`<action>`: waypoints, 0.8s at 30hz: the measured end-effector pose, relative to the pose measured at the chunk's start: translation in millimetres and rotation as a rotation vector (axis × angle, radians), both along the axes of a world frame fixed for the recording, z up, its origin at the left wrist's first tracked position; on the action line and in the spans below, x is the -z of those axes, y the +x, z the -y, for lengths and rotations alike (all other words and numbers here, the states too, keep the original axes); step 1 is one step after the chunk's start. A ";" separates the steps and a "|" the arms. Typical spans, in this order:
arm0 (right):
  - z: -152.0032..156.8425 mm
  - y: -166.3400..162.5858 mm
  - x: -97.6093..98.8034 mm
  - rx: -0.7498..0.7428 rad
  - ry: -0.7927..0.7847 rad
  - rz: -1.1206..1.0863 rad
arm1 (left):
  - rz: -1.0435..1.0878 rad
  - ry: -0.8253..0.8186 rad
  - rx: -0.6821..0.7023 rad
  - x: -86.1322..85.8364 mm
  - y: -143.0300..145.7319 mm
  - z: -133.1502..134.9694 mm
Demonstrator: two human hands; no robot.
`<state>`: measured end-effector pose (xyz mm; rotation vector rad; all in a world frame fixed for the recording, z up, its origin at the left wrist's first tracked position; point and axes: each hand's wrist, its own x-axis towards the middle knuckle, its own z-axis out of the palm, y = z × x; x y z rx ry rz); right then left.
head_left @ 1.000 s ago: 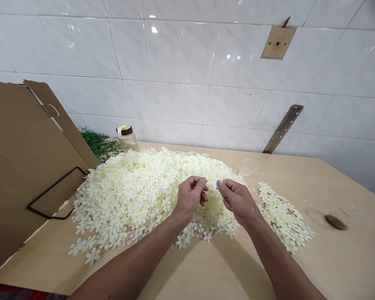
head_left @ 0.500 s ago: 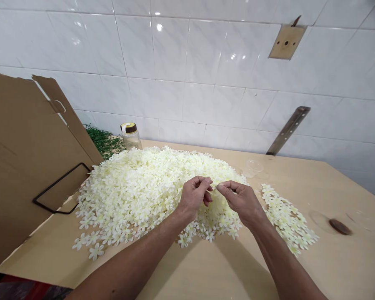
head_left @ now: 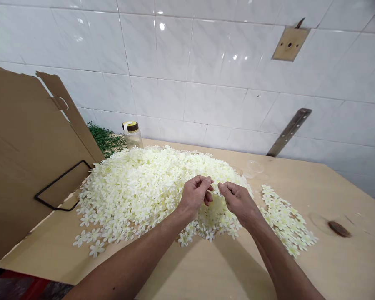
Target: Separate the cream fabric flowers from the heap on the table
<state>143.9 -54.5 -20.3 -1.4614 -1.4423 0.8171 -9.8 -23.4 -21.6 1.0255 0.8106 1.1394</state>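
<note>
A large heap of white and pale yellow artificial flowers (head_left: 143, 187) spreads over the table. Over the heap's right front part, my left hand (head_left: 196, 195) is closed, its thumb and forefinger pinched together. Close by on the right, my right hand (head_left: 239, 201) is pinched too, its fingertips facing the left hand's across a narrow gap. Whatever sits in either pinch is too small to make out against the pale flowers. Beyond my right wrist lies a smaller flat group of the same flowers (head_left: 286, 221).
A cardboard box (head_left: 28, 162) stands at the left, a black wire frame (head_left: 62, 183) against it. Behind the heap are a lidded bottle (head_left: 133, 135) and green plastic stems (head_left: 104, 139). A clear dish (head_left: 254, 166) and a brown round object (head_left: 339, 229) lie to the right. A tiled wall (head_left: 175, 50) closes the back.
My fingertips have drawn slightly apart, the right hand shifting a little to the right. The view has tilted slightly; the flower heap looks the same.
</note>
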 end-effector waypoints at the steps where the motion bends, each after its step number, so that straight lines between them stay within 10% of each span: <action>1: -0.5 -0.5 0.6 0.001 0.002 0.028 | 0.000 0.001 0.000 0.7 0.2 -0.4; 24: 0.8 3.1 -2.1 0.114 0.043 0.058 | -0.044 0.009 0.094 5.3 2.4 1.4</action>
